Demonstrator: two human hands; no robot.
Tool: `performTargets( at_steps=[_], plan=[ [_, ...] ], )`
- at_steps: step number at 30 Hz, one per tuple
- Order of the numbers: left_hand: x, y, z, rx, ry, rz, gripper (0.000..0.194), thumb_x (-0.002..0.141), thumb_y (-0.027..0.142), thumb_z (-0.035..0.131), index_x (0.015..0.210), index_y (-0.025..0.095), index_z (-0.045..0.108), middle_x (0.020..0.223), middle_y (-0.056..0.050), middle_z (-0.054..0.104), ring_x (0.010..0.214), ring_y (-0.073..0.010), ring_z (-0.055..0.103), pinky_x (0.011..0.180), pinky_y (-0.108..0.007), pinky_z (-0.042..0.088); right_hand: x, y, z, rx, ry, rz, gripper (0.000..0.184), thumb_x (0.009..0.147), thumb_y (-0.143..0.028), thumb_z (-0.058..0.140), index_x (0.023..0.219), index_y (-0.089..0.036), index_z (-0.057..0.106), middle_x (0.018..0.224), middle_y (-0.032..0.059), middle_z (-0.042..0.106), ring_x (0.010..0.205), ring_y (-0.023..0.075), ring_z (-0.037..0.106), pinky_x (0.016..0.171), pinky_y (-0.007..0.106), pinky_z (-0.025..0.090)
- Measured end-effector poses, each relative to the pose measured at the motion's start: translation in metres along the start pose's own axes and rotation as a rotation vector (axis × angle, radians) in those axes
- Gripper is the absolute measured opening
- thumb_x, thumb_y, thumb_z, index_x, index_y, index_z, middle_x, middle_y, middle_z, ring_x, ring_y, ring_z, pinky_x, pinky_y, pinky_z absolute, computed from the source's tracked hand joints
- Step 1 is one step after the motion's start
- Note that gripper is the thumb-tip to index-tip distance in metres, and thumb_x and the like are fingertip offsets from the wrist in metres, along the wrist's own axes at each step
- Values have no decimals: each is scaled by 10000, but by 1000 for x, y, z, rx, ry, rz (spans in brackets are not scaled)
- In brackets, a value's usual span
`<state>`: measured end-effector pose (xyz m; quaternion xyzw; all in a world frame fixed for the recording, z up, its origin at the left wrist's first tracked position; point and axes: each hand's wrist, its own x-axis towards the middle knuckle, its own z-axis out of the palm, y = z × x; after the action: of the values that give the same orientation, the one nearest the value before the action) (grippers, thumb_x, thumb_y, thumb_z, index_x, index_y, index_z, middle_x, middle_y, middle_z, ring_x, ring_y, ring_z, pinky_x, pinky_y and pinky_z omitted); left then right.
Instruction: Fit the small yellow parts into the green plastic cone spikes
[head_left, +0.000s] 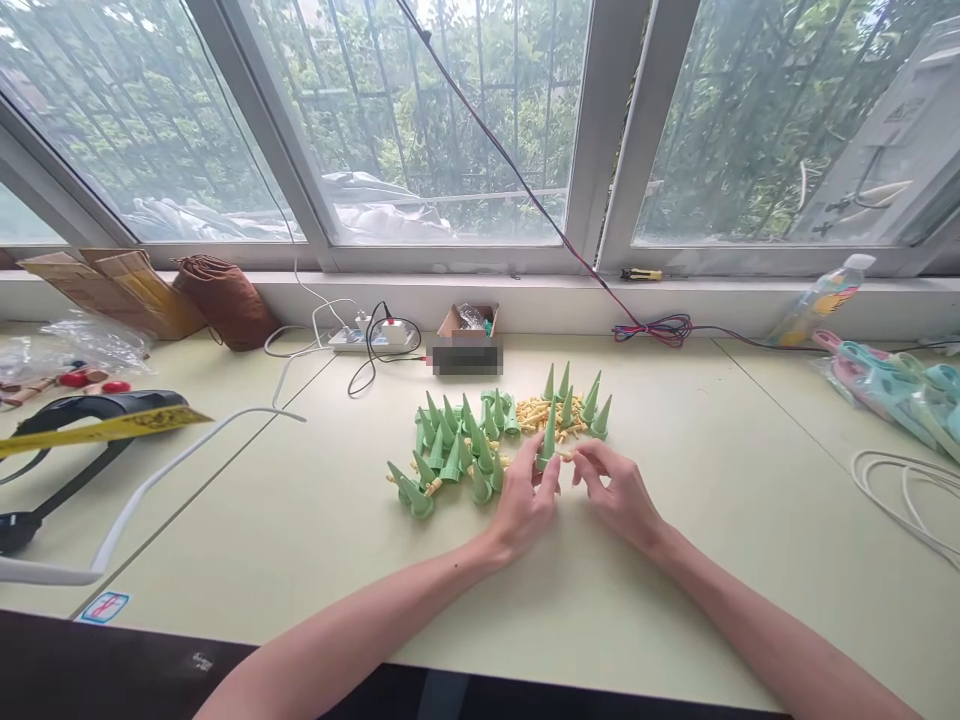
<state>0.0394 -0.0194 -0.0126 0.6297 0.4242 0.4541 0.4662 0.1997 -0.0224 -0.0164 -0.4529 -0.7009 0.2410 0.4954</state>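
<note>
My left hand (523, 500) is closed around the lower part of a green plastic cone (550, 432), which stands point up between thumb and fingers. Close by on the right, my right hand (616, 492) pinches a small yellow peg-like piece (566, 456) against the cone's side near its base. How deep the piece sits in the cone cannot be made out. Left of my hands stand several more green cones (452, 460), some with yellow pieces at their sides. Behind the hands lies a pile of loose yellow pieces (534, 413), with a few cones (601, 416) around it.
A small cardboard box (448, 322) and a power strip (352, 341) with cables sit by the window sill. At left are a black headset-like strap (71, 500) and a white bent bar (150, 487). A plastic bottle (821, 300) and pastel plastic items (900, 385) lie right.
</note>
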Motion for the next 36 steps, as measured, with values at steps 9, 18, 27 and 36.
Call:
performTargets(
  at_steps=[9,18,27,36],
  plan=[
    [3,-2,0,22,-3,20,457,960,444,526,1333,181,515,937,-59,622,666,-133,574,602,-268,496,0,-2,1,64,-6,53,246,1008,-399,477,931,-198,597,834,52,660,590,148,637,467,254,518],
    [4,-4,0,44,-1,10,435,962,432,532,1327,197,516,1089,-86,603,767,-145,614,611,-253,521,-1,-1,1,90,-14,49,209,1010,-381,482,954,-203,576,845,43,651,591,141,635,559,280,550],
    [5,-6,0,-23,10,-7,411,944,401,572,1300,198,536,1114,-95,600,650,-96,578,553,-246,539,-2,1,2,100,-27,72,198,1010,-379,481,975,-207,572,804,28,626,601,142,631,537,265,527],
    [8,-7,1,-168,14,30,347,890,334,655,1197,184,590,1049,-69,567,773,-146,654,659,-310,611,-2,0,3,76,47,78,175,992,-375,514,975,-210,568,806,32,648,591,147,631,544,277,547]
  ],
)
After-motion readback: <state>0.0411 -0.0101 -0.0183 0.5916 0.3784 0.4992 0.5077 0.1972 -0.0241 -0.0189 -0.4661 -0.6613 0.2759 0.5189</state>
